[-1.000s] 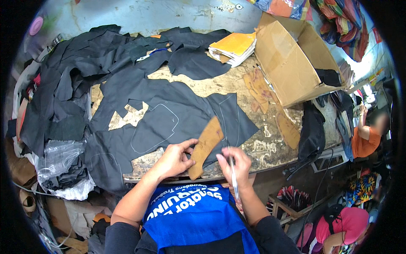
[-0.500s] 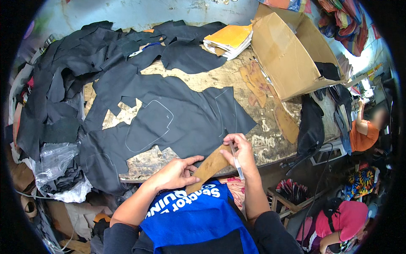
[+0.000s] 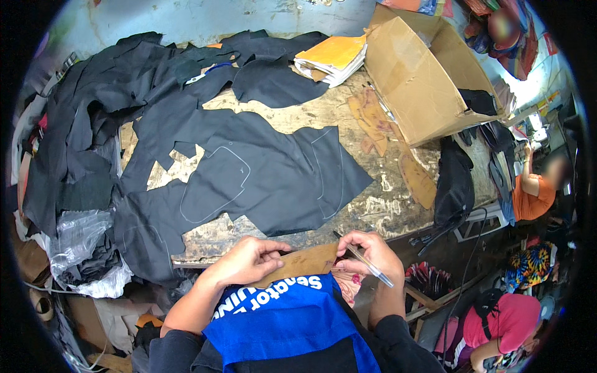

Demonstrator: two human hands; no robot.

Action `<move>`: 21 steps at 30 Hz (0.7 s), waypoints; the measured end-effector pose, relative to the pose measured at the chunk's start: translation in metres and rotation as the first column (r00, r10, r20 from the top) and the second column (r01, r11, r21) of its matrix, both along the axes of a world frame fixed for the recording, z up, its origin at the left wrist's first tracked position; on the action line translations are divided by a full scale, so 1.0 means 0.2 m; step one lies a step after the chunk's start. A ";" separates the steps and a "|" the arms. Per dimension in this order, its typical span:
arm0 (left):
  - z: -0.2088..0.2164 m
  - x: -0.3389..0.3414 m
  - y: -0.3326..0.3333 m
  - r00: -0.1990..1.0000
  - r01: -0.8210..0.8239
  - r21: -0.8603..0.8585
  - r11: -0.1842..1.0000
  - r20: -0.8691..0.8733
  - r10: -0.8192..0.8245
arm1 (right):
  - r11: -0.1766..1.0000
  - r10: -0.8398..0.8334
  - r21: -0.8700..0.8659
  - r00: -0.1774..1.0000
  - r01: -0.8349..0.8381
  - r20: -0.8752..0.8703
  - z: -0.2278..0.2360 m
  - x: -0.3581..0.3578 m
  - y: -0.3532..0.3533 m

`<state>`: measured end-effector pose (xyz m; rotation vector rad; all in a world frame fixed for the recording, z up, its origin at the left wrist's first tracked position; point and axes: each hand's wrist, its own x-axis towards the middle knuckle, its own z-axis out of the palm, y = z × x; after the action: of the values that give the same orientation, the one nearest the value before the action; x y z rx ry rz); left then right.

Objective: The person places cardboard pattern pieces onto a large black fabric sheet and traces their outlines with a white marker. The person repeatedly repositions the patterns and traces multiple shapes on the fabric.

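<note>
Close to my body, at the table's front edge, I hold a long brown pattern piece (image 3: 305, 261) nearly level. My left hand (image 3: 245, 262) is closed on its left end, thumb on top. My right hand (image 3: 374, 253) pinches its right end and also grips a clear pen (image 3: 377, 273) that slants down to the right. Beyond both hands a black leather sheet (image 3: 280, 165) lies flat on the table, apart from the pattern piece. Pale outlines are drawn on it: a large curved shape at the middle and a narrower one towards the right.
More black leather (image 3: 137, 81) is heaped at the left and back. A yellow-topped paper stack (image 3: 333, 53) and a cardboard box (image 3: 407, 81) stand at the back right. Brown pattern pieces (image 3: 415, 180) lie on the worn wooden table (image 3: 388, 214). Other people sit at the right.
The pattern piece has come back toward my body and turned more level. My right hand has moved down and right off the leather, and the pen now tilts more.
</note>
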<state>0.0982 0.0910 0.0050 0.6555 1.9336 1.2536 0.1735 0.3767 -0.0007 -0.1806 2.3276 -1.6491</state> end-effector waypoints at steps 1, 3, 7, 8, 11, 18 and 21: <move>0.02 -0.01 -0.02 1.000 -0.009 0.018 1.000 0.023 0.008 | 0.999 -0.042 -0.020 0.999 0.042 -0.022 0.00 0.00 0.00; 0.06 -0.04 -0.06 1.000 0.007 0.107 0.994 -0.024 -0.004 | 0.988 -0.128 -0.100 0.981 0.115 -0.145 0.01 -0.01 -0.03; 0.14 -0.13 -0.12 0.998 -0.052 0.149 0.988 -0.035 0.058 | 0.926 -0.359 -0.221 0.891 0.305 -0.279 0.03 -0.08 -0.08; 0.15 -0.15 -0.12 0.994 -0.024 0.146 0.989 -0.098 0.039 | 0.943 -0.283 -0.249 0.928 0.222 -0.242 0.04 -0.10 -0.09; 0.17 -0.22 -0.12 0.970 0.091 0.086 0.992 -0.235 -0.068 | 0.944 -0.052 -0.329 0.988 0.000 -0.149 0.02 -0.11 -0.18; -0.01 -0.28 -0.03 0.557 -0.636 0.385 0.669 -0.372 0.743 | 0.640 -0.635 -0.576 0.772 0.510 -0.023 -0.12 -0.22 -0.18; -0.12 -0.19 0.04 0.615 -0.387 0.214 0.897 -0.665 0.424 | 0.543 -0.752 -0.582 0.659 0.605 -0.017 -0.20 -0.28 -0.19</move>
<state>0.0609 0.0987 -0.0181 0.8288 2.8251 1.4577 0.1167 0.3387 -0.0399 0.5376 2.1636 -2.8220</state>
